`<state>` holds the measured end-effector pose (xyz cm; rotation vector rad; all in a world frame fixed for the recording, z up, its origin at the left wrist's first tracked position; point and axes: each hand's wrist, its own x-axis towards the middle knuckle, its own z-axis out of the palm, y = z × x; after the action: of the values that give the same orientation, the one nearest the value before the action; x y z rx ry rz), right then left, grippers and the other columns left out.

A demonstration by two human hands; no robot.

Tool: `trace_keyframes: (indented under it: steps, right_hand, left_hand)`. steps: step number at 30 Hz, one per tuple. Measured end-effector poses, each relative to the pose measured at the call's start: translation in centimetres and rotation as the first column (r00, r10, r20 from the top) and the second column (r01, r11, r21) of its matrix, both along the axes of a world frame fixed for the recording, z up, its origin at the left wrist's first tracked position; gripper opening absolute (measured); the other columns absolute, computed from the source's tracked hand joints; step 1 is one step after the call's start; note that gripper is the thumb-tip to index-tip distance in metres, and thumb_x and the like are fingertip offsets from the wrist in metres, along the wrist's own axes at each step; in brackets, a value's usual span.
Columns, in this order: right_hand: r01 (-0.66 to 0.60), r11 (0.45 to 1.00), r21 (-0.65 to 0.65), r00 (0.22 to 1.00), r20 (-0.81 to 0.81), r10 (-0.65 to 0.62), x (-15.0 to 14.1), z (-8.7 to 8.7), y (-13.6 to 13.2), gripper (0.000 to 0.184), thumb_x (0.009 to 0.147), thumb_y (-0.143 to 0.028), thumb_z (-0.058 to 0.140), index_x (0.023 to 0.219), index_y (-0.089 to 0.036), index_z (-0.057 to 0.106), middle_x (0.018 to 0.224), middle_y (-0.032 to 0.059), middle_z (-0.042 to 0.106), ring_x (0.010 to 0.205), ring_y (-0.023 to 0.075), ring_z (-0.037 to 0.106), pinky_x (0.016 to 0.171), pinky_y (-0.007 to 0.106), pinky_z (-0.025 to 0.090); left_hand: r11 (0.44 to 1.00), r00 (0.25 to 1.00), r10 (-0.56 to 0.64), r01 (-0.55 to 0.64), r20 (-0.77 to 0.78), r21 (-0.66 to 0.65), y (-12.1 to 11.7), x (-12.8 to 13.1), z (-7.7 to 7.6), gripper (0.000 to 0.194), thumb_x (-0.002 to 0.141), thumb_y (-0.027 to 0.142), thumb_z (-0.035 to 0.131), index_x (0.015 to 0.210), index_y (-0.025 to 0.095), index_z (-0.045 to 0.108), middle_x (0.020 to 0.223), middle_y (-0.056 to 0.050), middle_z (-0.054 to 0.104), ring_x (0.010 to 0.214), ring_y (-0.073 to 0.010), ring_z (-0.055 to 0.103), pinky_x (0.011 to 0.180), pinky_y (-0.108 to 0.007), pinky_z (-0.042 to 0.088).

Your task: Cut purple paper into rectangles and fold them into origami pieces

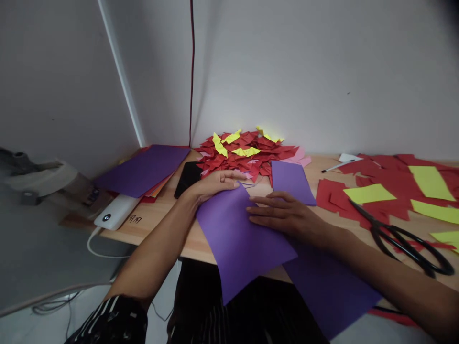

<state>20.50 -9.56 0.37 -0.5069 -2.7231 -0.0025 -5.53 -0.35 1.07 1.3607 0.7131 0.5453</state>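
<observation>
A purple sheet of paper (244, 239) lies slightly bent in front of me, its near corner hanging over the table edge. My left hand (217, 185) is at its far corner, thumb against the paper and fingers closed about it. My right hand (283, 215) rests on the sheet's right side with fingers stretched out and a little apart. Under my right forearm is a second purple sheet (330, 286), partly past the edge. A smaller purple piece (292, 181) lies just beyond my right hand.
Folded red and yellow paper pieces (247, 153) are heaped by the wall. Rightward lie black-handled scissors (398, 236), a pen (340, 165), red paper pieces (333, 198) and yellow strips (371, 193). Leftward are stacked sheets (147, 167), a dark phone (188, 177) and a white power bank (118, 212).
</observation>
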Motion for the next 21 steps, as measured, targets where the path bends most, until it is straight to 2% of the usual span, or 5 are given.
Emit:
trace_keyframes:
  steps: [5,8,11,16,21]
  right_hand:
    - [-0.002,0.995,-0.098,0.993,-0.114,-0.009,0.5,-1.9,0.1,0.04,0.103,-0.017,0.032,0.137,-0.024,0.053,0.131,0.0059,0.066,0.131,0.0184,0.051,0.105,0.043,0.036]
    - [0.027,0.972,-0.233,0.983,-0.169,-0.068,0.7,-2.5,0.0,0.036,0.102,-0.02,0.037,0.13,-0.024,0.059,0.124,0.0067,0.069,0.118,0.0188,0.062,0.102,0.042,0.039]
    - [0.158,0.883,-0.441,0.942,-0.202,-0.269,0.4,-2.5,0.1,0.024,0.098,-0.028,0.048,0.112,-0.025,0.068,0.105,0.0052,0.075,0.097,0.0192,0.067,0.089,0.036,0.047]
    - [0.325,0.641,-0.695,0.805,-0.152,-0.573,-0.1,-2.3,0.5,0.025,0.094,-0.042,0.052,0.087,-0.022,0.066,0.077,0.0018,0.069,0.072,0.0189,0.062,0.064,0.029,0.049]
    - [0.378,0.589,-0.714,0.74,-0.15,-0.656,-0.5,-2.1,0.8,0.027,0.092,-0.044,0.053,0.08,-0.022,0.062,0.07,0.0006,0.062,0.069,0.0193,0.058,0.062,0.03,0.046]
  left_hand:
    - [0.995,0.992,-0.068,0.059,-0.106,-0.084,0.5,-1.2,0.4,0.088,0.067,0.025,0.083,0.144,0.021,0.042,0.077,0.0,0.067,0.058,-0.009,0.06,0.058,-0.02,0.045]
    - [0.999,0.987,-0.026,0.019,-0.157,-0.047,0.8,-1.0,0.3,0.09,0.066,0.024,0.084,0.144,0.018,0.041,0.077,-0.001,0.067,0.058,-0.0084,0.06,0.056,-0.019,0.044]
    - [0.999,0.986,0.018,-0.012,-0.166,0.04,0.8,-0.3,0.1,0.075,0.068,0.024,0.082,0.135,0.015,0.05,0.076,0.0,0.066,0.057,-0.0074,0.058,0.054,-0.018,0.041]
    - [0.989,0.995,0.008,0.006,-0.095,0.146,0.3,0.9,-0.2,0.036,0.07,0.022,0.078,0.102,0.013,0.064,0.074,0.001,0.063,0.064,-0.0073,0.058,0.061,-0.018,0.042]
    - [0.964,0.997,0.023,-0.001,-0.079,0.265,-0.7,1.5,0.1,0.012,0.077,0.017,0.071,0.087,0.013,0.065,0.08,-0.002,0.066,0.072,-0.0085,0.061,0.072,-0.021,0.046]
